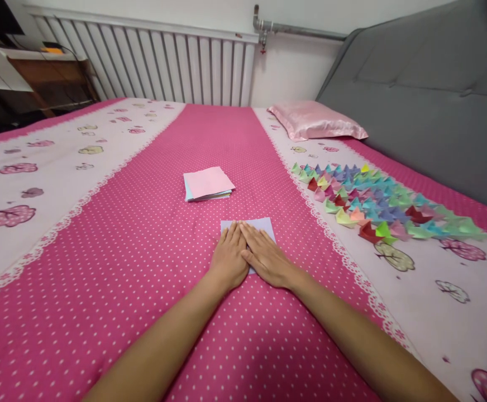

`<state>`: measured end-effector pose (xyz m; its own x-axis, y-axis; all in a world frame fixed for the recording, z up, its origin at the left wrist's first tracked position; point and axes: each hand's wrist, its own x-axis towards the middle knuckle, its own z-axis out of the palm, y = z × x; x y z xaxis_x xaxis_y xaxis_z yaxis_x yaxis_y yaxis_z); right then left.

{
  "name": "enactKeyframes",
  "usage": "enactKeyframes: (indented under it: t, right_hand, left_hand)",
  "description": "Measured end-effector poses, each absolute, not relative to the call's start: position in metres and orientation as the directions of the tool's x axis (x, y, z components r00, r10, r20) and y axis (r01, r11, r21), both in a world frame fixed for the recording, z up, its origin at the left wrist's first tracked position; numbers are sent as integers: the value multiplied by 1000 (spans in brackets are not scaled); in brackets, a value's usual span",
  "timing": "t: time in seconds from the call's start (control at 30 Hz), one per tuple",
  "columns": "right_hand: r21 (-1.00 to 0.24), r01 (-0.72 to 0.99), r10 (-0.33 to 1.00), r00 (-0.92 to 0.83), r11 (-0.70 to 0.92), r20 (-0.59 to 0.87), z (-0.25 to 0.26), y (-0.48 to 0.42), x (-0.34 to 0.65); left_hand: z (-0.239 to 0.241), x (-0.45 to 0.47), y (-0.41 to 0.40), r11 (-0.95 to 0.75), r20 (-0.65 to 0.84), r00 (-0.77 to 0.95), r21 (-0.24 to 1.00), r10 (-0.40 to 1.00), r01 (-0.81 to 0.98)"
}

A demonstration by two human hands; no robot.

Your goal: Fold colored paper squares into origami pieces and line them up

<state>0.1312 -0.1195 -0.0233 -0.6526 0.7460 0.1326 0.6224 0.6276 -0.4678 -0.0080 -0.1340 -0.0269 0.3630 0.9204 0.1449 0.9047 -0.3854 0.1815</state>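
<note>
In the head view, the left hand (229,259) and the right hand (266,258) lie flat and released, side by side with fingertips touching. Both press down on a pale lavender sheet (265,224) that lies on the bed (143,251) directly under and just beyond the fingers, neither hand gripping anything. This looks like flattening or creasing the sheet, so any further fold would call for keeping its edges aligned under the palms. A stack of paper (208,183) lies farther beyond the hands, and rows of folded paper pieces (377,204) spread well off to the right of the right hand.
</note>
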Motion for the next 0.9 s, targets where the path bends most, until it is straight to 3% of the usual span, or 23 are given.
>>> enactKeyframes:
  t: [0.9]
  right_hand:
    - [-267,864,899,-436,426,22,-36,-106,143]
  left_hand:
    - [-23,-27,-129,-157,44,153,95,987,983]
